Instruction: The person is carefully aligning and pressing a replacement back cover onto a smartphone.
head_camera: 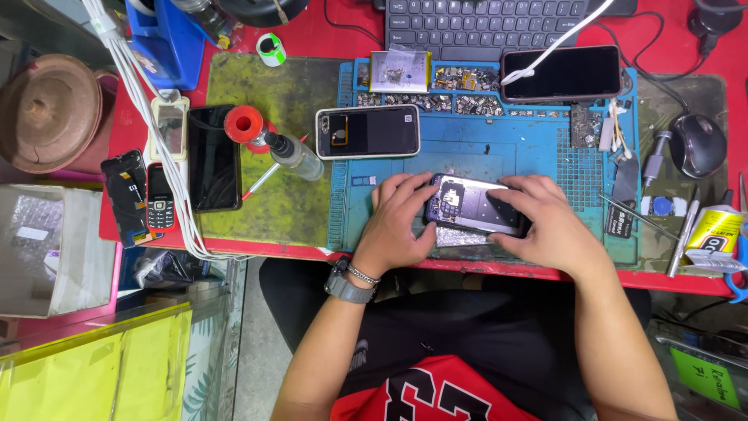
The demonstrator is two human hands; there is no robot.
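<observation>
Head view. An opened phone [474, 204], its back cover off and its inner boards showing, lies across the lower middle of a blue work mat [467, 148] on a red table [312, 35]. The left hand [397, 222] clasps the phone's left end: the fingers curl over the upper left corner and the thumb bears on the near edge. The right hand [549, 222] clasps the right end, fingers laid over the top face and upper edge, thumb at the near right corner. Both hands are pressed closed on the phone, which sits between them, its middle exposed. Whether it rests on the mat or is lifted slightly cannot be told. A silvery sheet [460, 236] shows just under the phone's near edge.

Surroundings. A second phone [367, 131], face down, lies on the mat's upper left, well apart from the hands. A third phone [561, 73] with a white cable [557, 39] across it lies at the mat's upper right. Small parts [460, 101] fill the tray compartments along the mat's top. A clear bottle with a red cap [273, 140] lies on a green mat [273, 195] to the left. A black keyboard [487, 23] stands beyond the blue mat, a mouse [698, 145] to the right.
</observation>
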